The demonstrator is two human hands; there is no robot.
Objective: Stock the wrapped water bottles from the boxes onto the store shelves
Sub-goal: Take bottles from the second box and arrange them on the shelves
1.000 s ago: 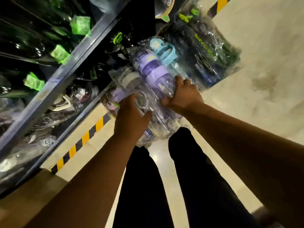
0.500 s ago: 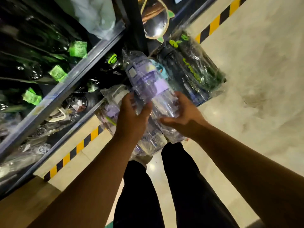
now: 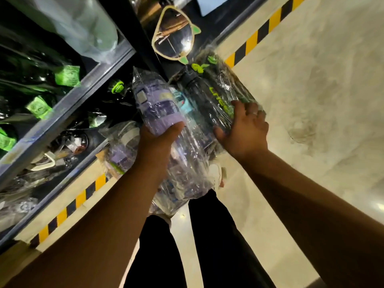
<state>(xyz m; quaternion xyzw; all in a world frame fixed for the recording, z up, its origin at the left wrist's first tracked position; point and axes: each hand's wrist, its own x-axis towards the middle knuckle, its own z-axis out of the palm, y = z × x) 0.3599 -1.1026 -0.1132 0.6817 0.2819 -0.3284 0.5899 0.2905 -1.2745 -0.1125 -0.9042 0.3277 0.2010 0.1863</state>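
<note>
My left hand [image 3: 158, 140] grips a wrapped purple water bottle [image 3: 158, 107] around its middle and holds it up beside the shelf edge. My right hand [image 3: 244, 129] lies with spread fingers on a wrapped black bottle with green lettering [image 3: 214, 94], which lies in a pile to the right. Another wrapped purple bottle [image 3: 122, 150] lies lower left of my left hand. A light blue lid [image 3: 184, 102] shows between the purple and black bottles.
Metal shelves [image 3: 68, 104] on the left hold dark bottles with green tags [image 3: 67, 75]. Yellow and black hazard tape [image 3: 68, 206] runs along the shelf base. Pale floor [image 3: 311, 90] spreads to the right. My dark trouser legs [image 3: 207, 235] stand below the pile.
My left hand lifted the purple bottle up out of the pile toward the shelf. My right hand let go of it and moved right onto the black bottle.
</note>
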